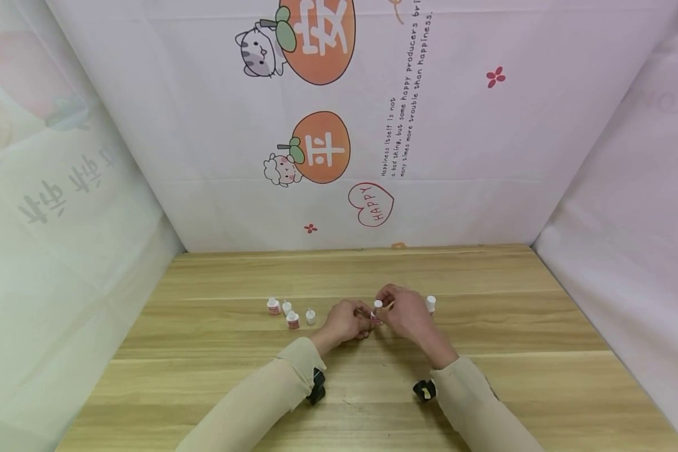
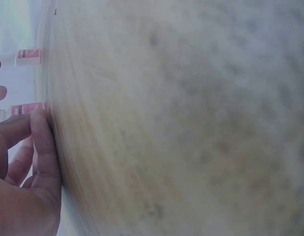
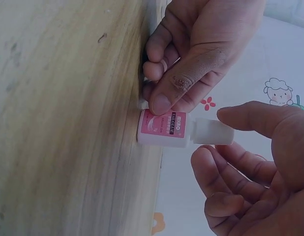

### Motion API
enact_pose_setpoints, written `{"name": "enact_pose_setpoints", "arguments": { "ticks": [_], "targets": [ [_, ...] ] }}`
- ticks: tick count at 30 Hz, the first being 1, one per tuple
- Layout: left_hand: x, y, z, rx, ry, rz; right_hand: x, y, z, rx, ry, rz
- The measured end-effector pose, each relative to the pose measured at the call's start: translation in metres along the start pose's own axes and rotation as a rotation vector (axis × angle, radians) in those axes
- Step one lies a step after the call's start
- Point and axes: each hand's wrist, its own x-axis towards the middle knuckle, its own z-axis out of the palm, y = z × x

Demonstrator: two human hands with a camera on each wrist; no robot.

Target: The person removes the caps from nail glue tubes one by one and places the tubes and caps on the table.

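A small white nail glue bottle [image 3: 164,130] with a pink label stands upright on the wooden table, its white cap [image 3: 213,132] on top. Low on the bottle's body, the thumb and fingers of my left hand [image 1: 346,321] pinch it. At the cap is my right hand [image 1: 409,312], thumb on one side and fingertips curled at the other. A second capped bottle [image 1: 431,304] stands just beyond the right hand. In the left wrist view the held bottle [image 2: 26,108] shows its label above the left fingertips.
Left of my hands stand two uncapped white bottles [image 1: 274,306] with pink labels, and two white caps [image 1: 310,317] with thin stems pointing up. The wooden table [image 1: 339,383] ends at a printed cloth wall [image 1: 457,157] at the back, with cloth on both sides.
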Motion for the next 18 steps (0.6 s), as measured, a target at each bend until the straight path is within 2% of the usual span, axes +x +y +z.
{"name": "enact_pose_setpoints", "arguments": {
  "ticks": [9,18],
  "targets": [
    [-0.0007,0.0000,-0.0004,-0.022,0.002,-0.003,-0.0001,-0.0002,0.0003,0.009,-0.018,0.011],
    [-0.0005,0.0004,-0.0009,0.003,0.002,-0.005,0.0008,0.0002,0.0008,0.013,-0.004,0.021]
  ]
}}
